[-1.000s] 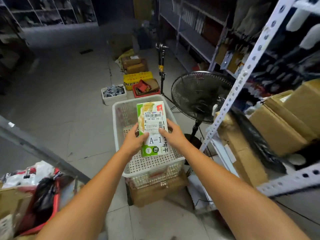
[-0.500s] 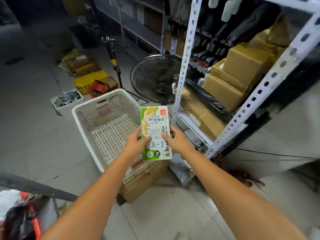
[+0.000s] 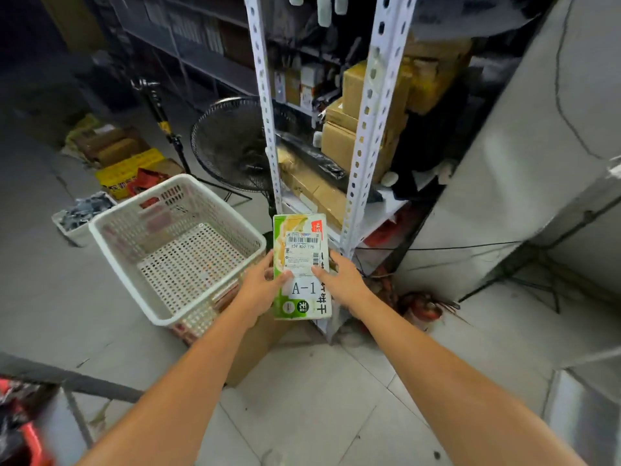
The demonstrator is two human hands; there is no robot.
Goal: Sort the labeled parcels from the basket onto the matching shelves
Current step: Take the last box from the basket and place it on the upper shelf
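Note:
A green and white parcel [image 3: 300, 264] with a barcode sticker and an "A-1" label is held upright in front of me. My left hand [image 3: 260, 290] grips its left edge and my right hand [image 3: 342, 280] grips its right edge. It hangs in the air just right of the white perforated basket [image 3: 121, 260], which shows nothing inside and sits on a cardboard box on the floor. Right behind the parcel rises the white metal shelf rack [image 3: 371, 129], its lower shelves packed with brown cartons [image 3: 339, 146] and a black bag.
A black floor fan [image 3: 232, 146] stands left of the rack, with a tripod stand [image 3: 164, 122] beside it. Yellow and brown boxes [image 3: 127, 166] and a small white bin [image 3: 80, 213] lie on the floor behind the basket. A grey panel [image 3: 524, 146] fills the right side. Cables run along the floor.
My view has swung right, from the basket toward the shelf rack. Both hands have carried the A-1 parcel from above the basket to its right, close to the rack's corner post.

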